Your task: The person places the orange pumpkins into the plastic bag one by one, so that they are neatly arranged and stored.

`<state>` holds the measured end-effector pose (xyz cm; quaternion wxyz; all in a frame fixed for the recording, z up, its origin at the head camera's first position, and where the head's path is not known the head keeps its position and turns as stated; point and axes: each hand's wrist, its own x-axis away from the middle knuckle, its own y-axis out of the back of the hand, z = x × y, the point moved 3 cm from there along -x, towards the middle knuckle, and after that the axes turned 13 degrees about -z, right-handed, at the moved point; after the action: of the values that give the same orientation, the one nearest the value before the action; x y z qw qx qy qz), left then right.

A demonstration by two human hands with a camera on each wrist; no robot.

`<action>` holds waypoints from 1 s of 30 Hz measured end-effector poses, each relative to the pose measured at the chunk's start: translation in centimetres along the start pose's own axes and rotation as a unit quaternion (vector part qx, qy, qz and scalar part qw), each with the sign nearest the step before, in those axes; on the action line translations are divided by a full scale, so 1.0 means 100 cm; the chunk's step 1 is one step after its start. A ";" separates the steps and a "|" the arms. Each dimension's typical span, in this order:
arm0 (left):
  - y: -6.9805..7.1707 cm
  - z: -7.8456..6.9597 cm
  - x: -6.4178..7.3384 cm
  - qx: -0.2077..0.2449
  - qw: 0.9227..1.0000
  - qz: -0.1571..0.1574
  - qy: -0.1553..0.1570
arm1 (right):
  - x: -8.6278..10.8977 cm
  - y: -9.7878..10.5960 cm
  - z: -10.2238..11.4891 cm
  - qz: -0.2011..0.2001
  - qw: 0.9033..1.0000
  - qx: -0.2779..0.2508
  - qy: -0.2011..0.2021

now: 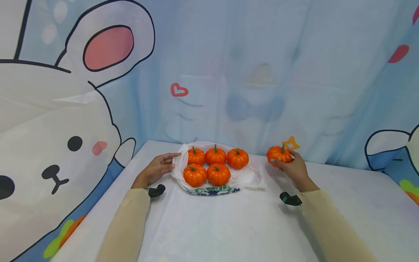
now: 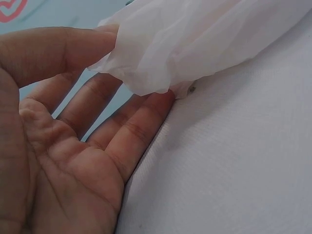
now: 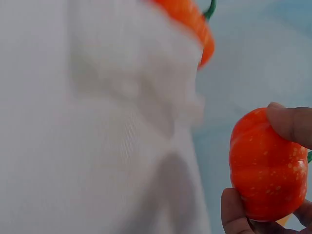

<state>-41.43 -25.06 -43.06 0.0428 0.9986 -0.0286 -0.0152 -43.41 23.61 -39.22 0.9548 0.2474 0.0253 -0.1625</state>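
My right hand (image 1: pixel 297 171) grips a small orange toy pumpkin (image 1: pixel 279 155) with a green stem, to the right of the others and raised above the table. In the right wrist view, thumb and fingers clasp that held pumpkin (image 3: pixel 268 165) from opposite sides. Several more pumpkins (image 1: pixel 218 174) sit in two rows on a crumpled white plastic bag (image 1: pixel 255 178). My left hand (image 1: pixel 158 168) is at the bag's left edge, fingers extended and thumb apart. Up close, its fingertips touch the thin plastic (image 2: pixel 151 63), which partly covers them.
Beneath the bag, a patterned plate rim (image 1: pixel 214 190) shows at the front. A white cloth covers the table (image 1: pixel 229 225). Behind and at both sides hangs a blue curtain (image 1: pixel 203 65) with cartoon animals. A dark device (image 1: pixel 290 199) is at each wrist.
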 end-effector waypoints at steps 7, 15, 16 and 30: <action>-0.001 -0.002 0.000 0.006 1.000 -0.001 0.003 | 0.040 -0.024 0.040 0.097 0.992 -0.028 0.078; -0.004 -0.002 -0.001 0.000 1.000 -0.008 0.007 | 0.071 -0.053 0.045 0.147 0.981 0.071 0.106; -0.004 -0.002 -0.001 -0.001 1.000 -0.006 0.008 | 0.073 -0.056 0.044 0.147 0.980 0.080 0.106; -0.008 -0.003 -0.003 0.006 1.000 -0.013 0.001 | 0.076 -0.067 0.037 0.134 0.971 0.139 0.140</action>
<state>-41.68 -24.26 -42.86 0.0369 0.9991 -0.0153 -0.0144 -38.51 14.03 -40.05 0.9112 0.3989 0.1028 0.0019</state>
